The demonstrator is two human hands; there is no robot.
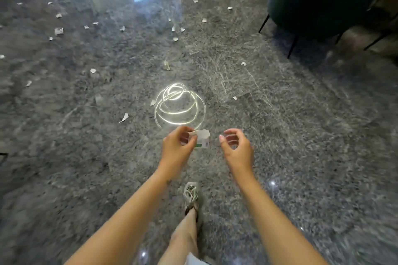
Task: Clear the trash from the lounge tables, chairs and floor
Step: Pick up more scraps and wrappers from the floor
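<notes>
floor pickup in hand, one scrap held

left hand pinches a torn paper scrap between thumb and fingers; right hand just beside it, fingers loosely curled, holding nothing. more paper bits lie across the floor from 9 to 1 o'clock, nearest bit at 10. chair at 1. judged next: step forward, stoop, take the nearest bit with the free right hand.
</notes>
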